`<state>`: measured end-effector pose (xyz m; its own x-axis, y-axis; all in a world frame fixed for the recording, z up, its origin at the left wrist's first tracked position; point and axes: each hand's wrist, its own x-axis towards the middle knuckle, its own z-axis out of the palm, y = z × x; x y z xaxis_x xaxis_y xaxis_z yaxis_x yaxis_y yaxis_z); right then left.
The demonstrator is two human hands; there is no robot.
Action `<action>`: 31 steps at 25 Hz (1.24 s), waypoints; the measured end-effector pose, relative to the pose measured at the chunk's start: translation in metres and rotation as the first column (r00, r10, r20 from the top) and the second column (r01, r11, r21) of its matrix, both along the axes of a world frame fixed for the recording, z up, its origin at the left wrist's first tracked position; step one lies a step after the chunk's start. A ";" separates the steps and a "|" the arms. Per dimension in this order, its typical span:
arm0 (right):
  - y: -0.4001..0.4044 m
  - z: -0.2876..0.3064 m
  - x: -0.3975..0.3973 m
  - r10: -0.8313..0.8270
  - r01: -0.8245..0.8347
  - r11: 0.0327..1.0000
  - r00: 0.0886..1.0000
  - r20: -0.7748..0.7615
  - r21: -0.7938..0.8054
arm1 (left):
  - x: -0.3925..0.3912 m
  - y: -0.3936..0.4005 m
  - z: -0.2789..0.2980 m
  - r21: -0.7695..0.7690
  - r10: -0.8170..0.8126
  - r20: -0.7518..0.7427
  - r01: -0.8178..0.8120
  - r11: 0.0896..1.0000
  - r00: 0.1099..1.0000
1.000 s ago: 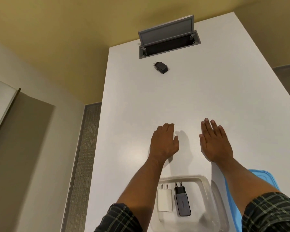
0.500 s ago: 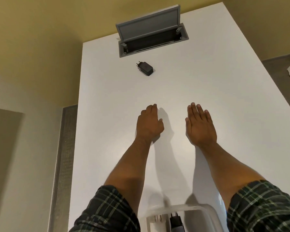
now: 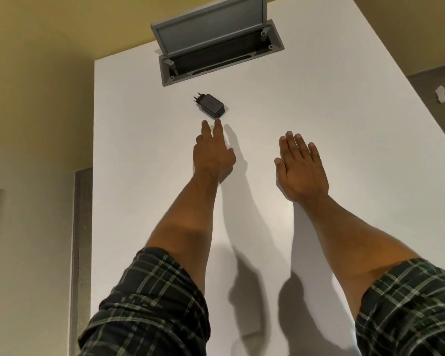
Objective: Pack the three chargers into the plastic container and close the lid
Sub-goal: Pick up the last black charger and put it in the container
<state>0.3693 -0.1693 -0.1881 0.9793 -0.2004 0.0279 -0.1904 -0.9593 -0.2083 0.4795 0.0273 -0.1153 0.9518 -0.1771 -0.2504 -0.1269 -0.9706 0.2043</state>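
Head cam: my left hand (image 3: 212, 155) has stretched far, fingers spread, empty, nearly at black charger (image 3: 211, 105); right hand (image 3: 299, 168) flat, open; container's out of view now, so 3rd pickup's next.

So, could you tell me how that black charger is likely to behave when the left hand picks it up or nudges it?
The black charger looks like a rigid plastic block, so it should stay stiff. Lying flat on the white table, it will probably slide rather than roll if the left hand nudges it. Its smooth casing may be slightly slippery.
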 end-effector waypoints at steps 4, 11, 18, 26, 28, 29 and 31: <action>-0.004 0.001 0.015 -0.017 0.017 1.000 1.000 0.016 -0.003 | 0.038 -0.010 0.000 -0.026 0.040 -0.005 -0.040 0.999 0.999; -0.003 -0.001 0.014 -0.015 0.016 1.000 1.000 0.018 -0.018 | 0.074 -0.025 0.000 -0.067 0.161 -0.024 -0.162 0.985 0.987; -0.001 0.003 0.016 -0.015 0.016 1.000 1.000 0.013 -0.017 | 0.083 -0.034 0.000 -0.078 0.174 0.090 -0.167 0.983 0.981; 0.004 0.008 0.016 0.003 -0.003 1.000 1.000 -0.005 0.003 | 0.057 -0.020 -0.013 -0.022 0.180 0.187 -0.179 0.984 0.966; 0.004 0.009 0.015 0.007 -0.007 1.000 1.000 -0.015 0.008 | 0.042 -0.018 -0.014 -0.068 0.210 0.204 -0.200 0.977 0.956; 0.004 0.008 0.014 0.009 -0.009 1.000 1.000 -0.021 0.014 | 0.030 -0.016 -0.014 -0.108 0.223 0.228 -0.203 0.973 0.948; 0.006 0.007 0.011 0.011 -0.010 1.000 1.000 -0.025 0.017 | 0.003 -0.009 -0.014 -0.226 0.245 0.264 -0.187 0.956 0.933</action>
